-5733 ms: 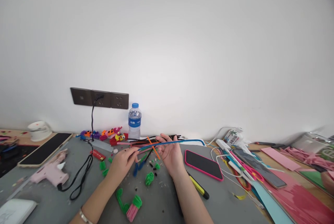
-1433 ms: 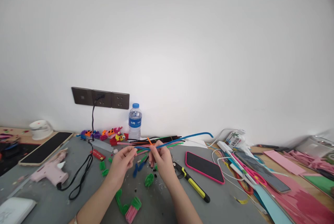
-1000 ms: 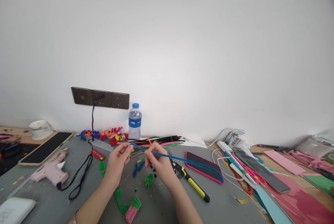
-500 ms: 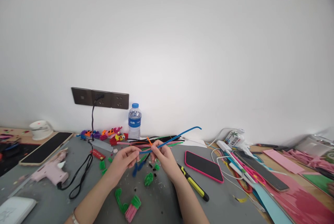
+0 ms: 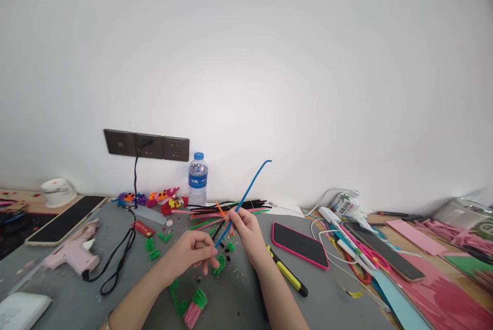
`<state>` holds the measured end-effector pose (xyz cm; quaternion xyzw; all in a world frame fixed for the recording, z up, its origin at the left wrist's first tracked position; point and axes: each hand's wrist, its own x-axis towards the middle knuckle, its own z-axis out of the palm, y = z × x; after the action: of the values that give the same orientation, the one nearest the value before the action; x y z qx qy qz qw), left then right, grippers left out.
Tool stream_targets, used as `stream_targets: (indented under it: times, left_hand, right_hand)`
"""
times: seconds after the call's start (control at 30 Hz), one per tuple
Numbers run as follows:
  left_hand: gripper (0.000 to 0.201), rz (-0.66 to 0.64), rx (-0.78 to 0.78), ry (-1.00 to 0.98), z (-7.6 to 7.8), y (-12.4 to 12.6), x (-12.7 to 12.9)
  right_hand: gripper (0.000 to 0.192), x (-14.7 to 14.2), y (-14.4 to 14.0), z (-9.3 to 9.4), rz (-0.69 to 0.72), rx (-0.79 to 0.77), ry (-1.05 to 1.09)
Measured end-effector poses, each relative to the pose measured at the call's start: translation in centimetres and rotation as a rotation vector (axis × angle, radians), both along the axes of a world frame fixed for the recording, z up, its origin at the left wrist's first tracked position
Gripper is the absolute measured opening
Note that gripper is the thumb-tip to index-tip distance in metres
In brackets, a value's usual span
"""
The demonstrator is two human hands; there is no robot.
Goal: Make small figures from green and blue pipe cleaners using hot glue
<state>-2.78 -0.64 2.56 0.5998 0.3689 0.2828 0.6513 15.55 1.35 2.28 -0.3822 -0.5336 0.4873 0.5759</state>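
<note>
My right hand [image 5: 244,230] pinches a long blue pipe cleaner [image 5: 250,186] between thumb and fingers. The stem slants up to the right, with a small bend at its top. Its lower end comes down close to my left hand [image 5: 194,254], whose fingers are loosely bent and apart; whether they touch the stem is unclear. Behind my right hand an orange stick tip [image 5: 220,210] shows. Under the hands lie a curled green fuzzy piece [image 5: 219,265], a pink and green pipe-cleaner bundle [image 5: 195,308] and a green strip [image 5: 174,294].
Pipe cleaners [image 5: 231,209] lie by the wall, near a water bottle [image 5: 197,180]. Left are a pink glue gun [image 5: 73,254] and a phone [image 5: 67,219]. Right are a pink-edged phone [image 5: 300,245], a yellow-black cutter [image 5: 287,274], cables and pink scissors [image 5: 370,253].
My left hand has dropped lower and its fingers have come off the blue pipe cleaner. In my right hand the stem has swung to a steeper slant.
</note>
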Motion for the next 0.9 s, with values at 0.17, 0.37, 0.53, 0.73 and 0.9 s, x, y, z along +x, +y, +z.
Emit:
stream_targets:
  times: [0.17, 0.37, 0.53, 0.73, 0.9]
  left_hand:
    - [0.030, -0.136, -0.019, 0.027, 0.3, -0.6, 0.2]
    - [0.027, -0.277, -0.024, 0.065, 0.6, -0.9, 0.0]
    - [0.024, -0.275, -0.021, 0.090, 0.6, -1.1, -0.1]
    - [0.037, -0.147, 0.023, 0.050, 0.7, -0.7, -0.1]
    - [0.043, 0.116, 0.105, -0.001, 0.8, -0.1, -0.2]
  right_hand:
    - [0.043, -0.7, -0.5, 0.5, 0.082, 0.012, -0.055]
    - [0.038, -1.4, -1.0, 0.5, 0.185, -0.028, -0.017]
    - [0.038, -1.7, -1.2, 0.5, 0.227, -0.044, -0.036]
    - [0.042, -1.5, -0.7, 0.3, 0.128, -0.030, -0.002]
    - [0.040, -0.6, -0.1, 0.0, -0.020, 0.013, 0.033]
